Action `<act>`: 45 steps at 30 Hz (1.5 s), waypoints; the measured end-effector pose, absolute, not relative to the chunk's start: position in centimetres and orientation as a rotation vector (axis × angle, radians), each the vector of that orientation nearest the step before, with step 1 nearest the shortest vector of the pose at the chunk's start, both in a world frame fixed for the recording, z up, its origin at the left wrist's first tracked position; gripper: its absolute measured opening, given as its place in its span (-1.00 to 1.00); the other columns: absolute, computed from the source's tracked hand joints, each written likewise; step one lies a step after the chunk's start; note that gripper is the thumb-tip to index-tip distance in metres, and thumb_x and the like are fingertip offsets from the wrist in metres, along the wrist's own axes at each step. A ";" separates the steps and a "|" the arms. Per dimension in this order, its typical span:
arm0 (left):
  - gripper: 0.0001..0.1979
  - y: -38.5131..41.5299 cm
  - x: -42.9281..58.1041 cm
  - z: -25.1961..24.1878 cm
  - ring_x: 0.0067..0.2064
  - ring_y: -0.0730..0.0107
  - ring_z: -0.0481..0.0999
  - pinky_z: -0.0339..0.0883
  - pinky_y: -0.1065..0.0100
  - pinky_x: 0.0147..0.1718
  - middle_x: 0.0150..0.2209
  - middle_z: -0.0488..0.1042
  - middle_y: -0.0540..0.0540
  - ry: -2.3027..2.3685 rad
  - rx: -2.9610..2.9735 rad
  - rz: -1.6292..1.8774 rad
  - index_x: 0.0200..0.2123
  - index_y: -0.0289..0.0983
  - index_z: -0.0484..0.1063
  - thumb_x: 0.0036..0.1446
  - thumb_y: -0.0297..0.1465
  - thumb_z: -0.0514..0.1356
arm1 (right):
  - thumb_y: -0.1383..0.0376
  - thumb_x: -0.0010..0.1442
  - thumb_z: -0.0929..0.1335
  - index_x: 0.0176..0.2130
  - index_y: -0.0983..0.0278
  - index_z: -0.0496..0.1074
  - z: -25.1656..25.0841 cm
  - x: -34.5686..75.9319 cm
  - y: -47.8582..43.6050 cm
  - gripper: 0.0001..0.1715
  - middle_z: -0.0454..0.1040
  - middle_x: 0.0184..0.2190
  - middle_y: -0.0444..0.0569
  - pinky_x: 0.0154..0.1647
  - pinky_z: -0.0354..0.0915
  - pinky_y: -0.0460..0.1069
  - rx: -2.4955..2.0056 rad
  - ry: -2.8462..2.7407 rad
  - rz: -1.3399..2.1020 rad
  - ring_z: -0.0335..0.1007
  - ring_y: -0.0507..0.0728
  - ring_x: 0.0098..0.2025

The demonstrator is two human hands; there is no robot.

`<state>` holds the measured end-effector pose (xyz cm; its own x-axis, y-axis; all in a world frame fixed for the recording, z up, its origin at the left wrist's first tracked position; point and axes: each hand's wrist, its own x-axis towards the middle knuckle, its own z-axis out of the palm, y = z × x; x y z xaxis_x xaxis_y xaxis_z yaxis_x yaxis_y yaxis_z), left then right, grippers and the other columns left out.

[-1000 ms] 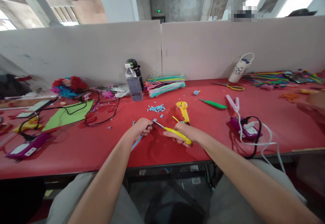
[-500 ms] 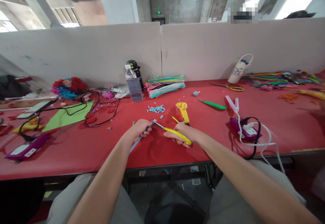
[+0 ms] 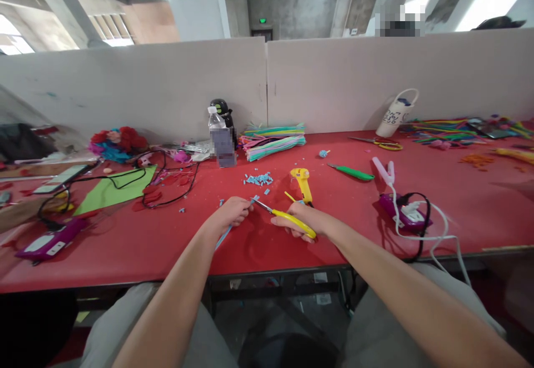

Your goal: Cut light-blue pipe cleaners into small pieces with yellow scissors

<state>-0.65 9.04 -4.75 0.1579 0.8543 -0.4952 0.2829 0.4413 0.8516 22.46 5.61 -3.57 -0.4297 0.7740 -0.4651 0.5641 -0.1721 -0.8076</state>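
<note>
My left hand (image 3: 234,211) is closed on light-blue pipe cleaners (image 3: 223,237), whose long ends trail toward the table's front edge. Their short tips poke out past my fingers, at the blades of the yellow-handled scissors (image 3: 292,222). Those scissors are in my right hand (image 3: 297,220), its fingers wrapped round the handles. Just beyond lies a pile of short light-blue cut pieces (image 3: 258,179), with a few strays around it. A yellow glue gun (image 3: 303,184) rests beyond my right hand. Whether the blades touch the pipe cleaners is too small to tell.
Pipe cleaner bundles (image 3: 275,141) lie at the back, beside a clear bottle (image 3: 216,120). Green-handled tweezers (image 3: 354,173), a pink curling iron (image 3: 384,172) and a purple power strip (image 3: 404,213) sit to the right. Another person's arm (image 3: 16,214) reaches in from the left, near a green sheet (image 3: 120,189).
Another person's arm has come into view at the left edge, by the yellow tool there. My hands, the scissors and the pipe cleaners have hardly moved; the view has shifted slightly.
</note>
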 end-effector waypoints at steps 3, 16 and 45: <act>-0.71 8.9 -0.5 -4.5 -0.73 0.69 -0.06 -0.26 0.52 -0.68 -0.70 0.02 0.21 1.396 1.089 0.558 -0.47 -0.31 0.32 0.04 -0.22 0.27 | -0.17 0.01 0.44 -0.61 0.25 0.25 -4.0 22.2 5.6 -0.38 0.15 -0.88 -0.26 -0.91 -0.06 -0.15 -1.603 -1.861 1.618 0.01 -0.07 -0.89; -0.71 8.2 -0.8 -4.6 -0.72 0.67 -0.06 -0.21 0.52 -0.69 -0.70 0.02 0.19 1.334 1.081 0.685 -0.46 -0.31 0.32 0.12 -0.20 0.22 | -0.30 0.07 0.32 -0.42 0.24 0.23 -4.0 24.2 4.8 -0.33 0.14 -0.74 -0.35 -0.81 0.05 -0.18 -1.420 -1.596 1.722 0.02 -0.11 -0.80; -0.85 6.5 0.4 -2.9 -0.63 0.59 0.03 -0.09 0.48 -0.61 -0.65 0.12 0.11 1.325 1.216 0.845 -0.50 -0.30 0.30 0.06 -0.36 0.14 | -0.19 0.02 0.41 -0.51 0.25 0.23 -4.3 23.6 3.0 -0.39 0.22 -0.65 -0.26 -0.66 -0.07 -0.11 -1.426 -1.885 1.522 0.07 -0.07 -0.65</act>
<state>0.45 6.46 -2.93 0.1218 0.9620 -0.2445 0.1837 0.2203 0.9580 23.56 3.05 -4.29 -0.4450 0.8376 -0.3169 0.4862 -0.0713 -0.8710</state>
